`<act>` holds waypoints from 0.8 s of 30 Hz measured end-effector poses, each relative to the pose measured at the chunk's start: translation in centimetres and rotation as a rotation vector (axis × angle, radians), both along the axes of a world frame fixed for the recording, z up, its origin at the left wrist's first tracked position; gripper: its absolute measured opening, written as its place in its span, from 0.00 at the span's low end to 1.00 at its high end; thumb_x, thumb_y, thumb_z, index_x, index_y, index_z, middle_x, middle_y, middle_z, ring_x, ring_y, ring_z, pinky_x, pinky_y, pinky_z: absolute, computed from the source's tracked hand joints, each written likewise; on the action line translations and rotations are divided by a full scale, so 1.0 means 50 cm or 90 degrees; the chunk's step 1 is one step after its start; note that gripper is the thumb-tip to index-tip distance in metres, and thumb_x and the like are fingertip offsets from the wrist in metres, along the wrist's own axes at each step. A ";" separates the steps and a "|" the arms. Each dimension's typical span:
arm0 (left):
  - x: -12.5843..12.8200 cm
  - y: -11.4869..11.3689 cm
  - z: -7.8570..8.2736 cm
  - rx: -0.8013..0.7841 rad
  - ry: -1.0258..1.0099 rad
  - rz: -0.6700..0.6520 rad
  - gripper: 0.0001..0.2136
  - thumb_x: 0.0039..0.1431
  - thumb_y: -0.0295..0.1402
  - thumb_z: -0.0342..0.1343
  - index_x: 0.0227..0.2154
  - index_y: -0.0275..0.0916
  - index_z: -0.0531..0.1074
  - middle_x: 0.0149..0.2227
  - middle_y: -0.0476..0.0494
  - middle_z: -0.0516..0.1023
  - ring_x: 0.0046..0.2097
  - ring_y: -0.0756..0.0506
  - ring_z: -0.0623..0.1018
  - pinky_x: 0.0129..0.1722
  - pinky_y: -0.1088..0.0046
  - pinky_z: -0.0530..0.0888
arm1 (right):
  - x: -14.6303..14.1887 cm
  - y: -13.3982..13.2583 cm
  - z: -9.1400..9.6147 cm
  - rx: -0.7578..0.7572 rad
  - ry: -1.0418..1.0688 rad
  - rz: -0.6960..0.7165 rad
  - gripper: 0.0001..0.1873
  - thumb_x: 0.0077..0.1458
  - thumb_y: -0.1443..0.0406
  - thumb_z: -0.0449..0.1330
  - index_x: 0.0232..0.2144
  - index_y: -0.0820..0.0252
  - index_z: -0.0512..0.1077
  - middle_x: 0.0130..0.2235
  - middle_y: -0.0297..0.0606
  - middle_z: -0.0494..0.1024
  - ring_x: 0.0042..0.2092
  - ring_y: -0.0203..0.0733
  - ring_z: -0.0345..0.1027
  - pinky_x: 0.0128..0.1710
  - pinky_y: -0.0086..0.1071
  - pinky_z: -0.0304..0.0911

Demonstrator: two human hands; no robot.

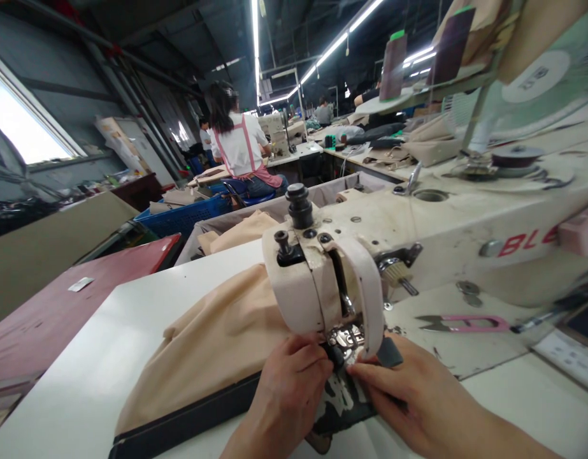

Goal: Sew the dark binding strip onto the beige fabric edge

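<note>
Tan fabric (212,344) with a dark edging band (188,411) lies left of the sewing machine (296,293) and runs in under its head. My left hand (294,389) is closed at the band's right end, its fingers pinched just left of the metal presser foot (347,338). On the foot's other side is my right hand (413,389), its thumb and fingertips pressed together close to the foot. A dark grey piece (389,352) shows by its fingers. What the right fingertips pinch is hidden.
Pink-handled thread snips (470,323) lie on the machine bed at right. Behind the table stands a grey-lined bin (317,194) holding tan fabric. A red-topped table (83,287) is at left. Ahead, a person (241,146) sits at another machine. Thread cones (394,67) stand upper right.
</note>
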State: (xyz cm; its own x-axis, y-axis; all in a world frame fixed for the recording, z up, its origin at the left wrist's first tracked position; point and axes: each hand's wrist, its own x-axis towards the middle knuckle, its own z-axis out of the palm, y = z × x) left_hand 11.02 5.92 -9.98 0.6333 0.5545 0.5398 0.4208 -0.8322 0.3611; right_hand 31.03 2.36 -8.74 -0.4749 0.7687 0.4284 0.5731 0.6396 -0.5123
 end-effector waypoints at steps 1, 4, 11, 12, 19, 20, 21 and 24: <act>0.000 0.001 -0.002 -0.001 -0.001 0.000 0.06 0.57 0.23 0.50 0.31 0.36 0.72 0.30 0.45 0.75 0.36 0.47 0.73 0.37 0.73 0.72 | 0.000 0.000 0.002 -0.001 0.007 -0.003 0.15 0.55 0.74 0.50 0.39 0.56 0.72 0.37 0.38 0.74 0.38 0.42 0.65 0.35 0.34 0.60; 0.002 0.000 -0.012 -0.007 -0.014 0.026 0.07 0.57 0.22 0.49 0.28 0.36 0.71 0.29 0.46 0.74 0.35 0.47 0.72 0.37 0.72 0.71 | 0.001 0.002 0.006 -0.005 0.018 -0.014 0.16 0.55 0.75 0.50 0.40 0.54 0.72 0.38 0.37 0.74 0.39 0.41 0.65 0.36 0.33 0.60; 0.006 -0.005 -0.010 -0.024 -0.033 0.040 0.07 0.58 0.22 0.49 0.31 0.36 0.71 0.32 0.46 0.75 0.36 0.48 0.72 0.38 0.73 0.71 | 0.006 0.005 0.000 -0.025 -0.022 -0.033 0.12 0.55 0.75 0.49 0.28 0.59 0.70 0.38 0.40 0.74 0.39 0.42 0.66 0.36 0.33 0.61; 0.006 -0.003 -0.007 -0.012 -0.021 0.031 0.08 0.58 0.22 0.48 0.31 0.36 0.71 0.32 0.45 0.76 0.37 0.48 0.73 0.38 0.74 0.71 | 0.007 0.005 -0.001 -0.028 -0.022 -0.032 0.12 0.56 0.75 0.49 0.28 0.59 0.70 0.38 0.40 0.73 0.39 0.42 0.66 0.36 0.34 0.62; 0.005 -0.005 0.007 0.054 0.057 0.033 0.14 0.64 0.29 0.41 0.33 0.35 0.72 0.33 0.43 0.76 0.37 0.46 0.73 0.38 0.71 0.73 | 0.011 0.007 -0.003 -0.024 -0.023 -0.026 0.12 0.54 0.74 0.50 0.31 0.57 0.72 0.38 0.40 0.74 0.40 0.44 0.67 0.37 0.36 0.64; 0.005 -0.008 0.007 0.037 0.061 0.036 0.14 0.64 0.29 0.41 0.33 0.35 0.72 0.33 0.42 0.76 0.38 0.46 0.73 0.39 0.69 0.73 | 0.012 0.008 -0.003 -0.016 -0.025 -0.016 0.14 0.54 0.75 0.50 0.35 0.56 0.72 0.39 0.39 0.74 0.40 0.43 0.67 0.37 0.36 0.64; 0.004 -0.010 0.006 0.017 0.062 0.038 0.13 0.64 0.28 0.41 0.34 0.35 0.72 0.34 0.42 0.76 0.39 0.45 0.73 0.40 0.69 0.73 | 0.012 0.009 -0.004 -0.005 -0.031 -0.005 0.17 0.54 0.75 0.50 0.39 0.55 0.72 0.40 0.39 0.74 0.40 0.43 0.67 0.37 0.36 0.64; -0.001 -0.013 0.002 -0.023 0.043 0.032 0.10 0.62 0.27 0.46 0.37 0.35 0.73 0.37 0.41 0.76 0.43 0.45 0.72 0.44 0.69 0.72 | 0.014 0.010 -0.011 0.038 -0.080 0.011 0.20 0.54 0.75 0.49 0.46 0.54 0.69 0.43 0.41 0.73 0.41 0.45 0.67 0.39 0.39 0.65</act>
State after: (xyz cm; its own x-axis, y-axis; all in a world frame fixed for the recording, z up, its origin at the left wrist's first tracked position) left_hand 10.99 5.27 -9.86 0.6390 0.6047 0.4754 0.4859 -0.7965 0.3599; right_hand 31.74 2.87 -9.26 -0.5408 0.7347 0.4096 0.6192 0.6773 -0.3973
